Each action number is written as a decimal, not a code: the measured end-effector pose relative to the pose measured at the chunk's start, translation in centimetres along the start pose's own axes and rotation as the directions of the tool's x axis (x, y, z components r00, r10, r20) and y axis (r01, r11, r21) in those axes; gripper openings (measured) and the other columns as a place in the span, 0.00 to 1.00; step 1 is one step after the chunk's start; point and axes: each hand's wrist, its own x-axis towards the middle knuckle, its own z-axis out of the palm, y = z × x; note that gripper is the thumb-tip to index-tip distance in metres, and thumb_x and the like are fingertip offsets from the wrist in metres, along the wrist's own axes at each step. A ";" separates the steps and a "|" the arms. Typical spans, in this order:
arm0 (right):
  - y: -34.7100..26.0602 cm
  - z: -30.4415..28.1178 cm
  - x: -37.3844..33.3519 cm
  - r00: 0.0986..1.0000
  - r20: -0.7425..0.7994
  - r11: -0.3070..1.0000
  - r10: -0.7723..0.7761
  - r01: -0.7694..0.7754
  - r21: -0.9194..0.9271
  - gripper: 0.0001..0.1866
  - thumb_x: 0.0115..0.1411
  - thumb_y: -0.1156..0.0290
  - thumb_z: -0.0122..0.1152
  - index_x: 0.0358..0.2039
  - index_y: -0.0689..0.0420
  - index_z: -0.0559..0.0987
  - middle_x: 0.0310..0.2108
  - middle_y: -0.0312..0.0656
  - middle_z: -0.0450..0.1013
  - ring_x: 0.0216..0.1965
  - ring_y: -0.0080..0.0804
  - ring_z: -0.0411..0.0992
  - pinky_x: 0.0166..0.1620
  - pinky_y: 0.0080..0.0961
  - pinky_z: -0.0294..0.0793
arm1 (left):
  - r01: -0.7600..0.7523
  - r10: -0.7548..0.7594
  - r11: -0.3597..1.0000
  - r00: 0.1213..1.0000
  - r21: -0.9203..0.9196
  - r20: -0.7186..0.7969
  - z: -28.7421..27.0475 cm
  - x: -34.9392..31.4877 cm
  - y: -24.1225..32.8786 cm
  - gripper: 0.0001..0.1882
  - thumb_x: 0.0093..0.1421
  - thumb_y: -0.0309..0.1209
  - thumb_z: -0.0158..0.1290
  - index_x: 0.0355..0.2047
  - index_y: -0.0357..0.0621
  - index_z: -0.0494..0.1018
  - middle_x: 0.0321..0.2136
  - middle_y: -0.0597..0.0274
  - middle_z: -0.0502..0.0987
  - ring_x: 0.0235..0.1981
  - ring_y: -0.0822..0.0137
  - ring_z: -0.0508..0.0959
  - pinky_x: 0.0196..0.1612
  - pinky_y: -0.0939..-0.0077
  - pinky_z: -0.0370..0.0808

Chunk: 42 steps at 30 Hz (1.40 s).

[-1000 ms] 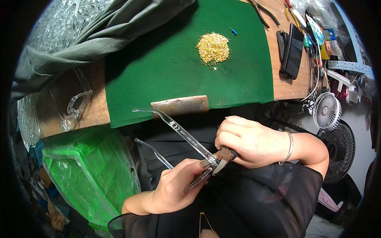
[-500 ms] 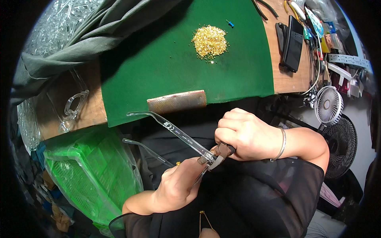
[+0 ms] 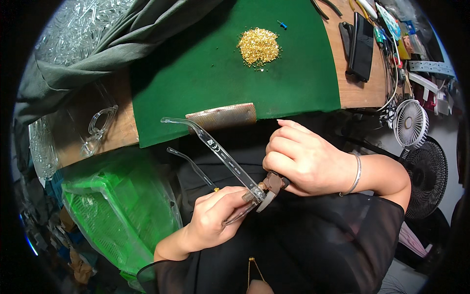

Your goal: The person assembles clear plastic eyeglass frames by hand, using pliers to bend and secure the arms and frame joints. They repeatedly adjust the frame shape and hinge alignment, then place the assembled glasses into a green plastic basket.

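My left hand (image 3: 210, 218) is closed round the front of a clear plastic eyeglass frame (image 3: 223, 155). Its two temples stick out up and to the left, past my fingers. In my right hand (image 3: 306, 159) is a pair of pliers (image 3: 274, 182) with a brown, worn head, most of the handles being hidden by my fingers. The head of the pliers is at the hinge corner of the frame, close to my left thumb. Whether the jaws are clamped on a part there, I cannot make out.
A green mat (image 3: 176, 83) covers the bench, bearing a heap of tiny gold-coloured metal parts (image 3: 258, 46) and a blue push pin (image 3: 282, 24). A ridged metal-like strip (image 3: 223, 116) lines its front edge. Around it are a black phone (image 3: 361, 47), another clear frame (image 3: 100, 126), a green crate (image 3: 112, 215) and fans (image 3: 410, 124).
The frame's temple tips have shifted slightly, and my left hand is a little higher. A right fingertip now points outward. The pliers stay at the hinge corner. The whole view has moved slightly.
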 end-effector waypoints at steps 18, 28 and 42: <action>-1.7 2.7 -0.4 0.995 -0.093 0.998 0.029 -0.033 -0.050 0.13 0.39 0.72 0.62 0.26 0.58 0.69 0.28 0.43 0.66 0.36 0.40 0.68 0.49 0.44 0.69 | 0.130 -0.121 0.991 0.973 0.035 -0.195 1.4 -0.9 0.5 0.21 0.35 0.31 0.73 0.26 0.39 0.73 0.23 0.59 0.79 0.21 0.67 0.80 0.25 0.81 0.75; -1.6 2.8 0.1 0.993 -0.112 0.999 0.036 -0.038 -0.015 0.14 0.38 0.73 0.63 0.27 0.58 0.70 0.29 0.42 0.67 0.36 0.40 0.69 0.50 0.49 0.69 | 0.018 0.013 0.990 0.975 0.137 -0.221 1.1 -0.4 0.1 0.24 0.33 0.37 0.73 0.23 0.38 0.71 0.21 0.59 0.78 0.21 0.64 0.79 0.25 0.79 0.75; -1.0 3.9 0.1 0.979 -0.203 0.999 -0.005 0.013 0.035 0.14 0.34 0.73 0.61 0.24 0.58 0.68 0.25 0.41 0.63 0.30 0.39 0.65 0.37 0.33 0.66 | 0.026 0.030 0.967 0.976 0.253 -0.215 1.2 -0.8 -0.1 0.26 0.33 0.40 0.72 0.27 0.36 0.74 0.24 0.55 0.79 0.22 0.62 0.80 0.27 0.77 0.75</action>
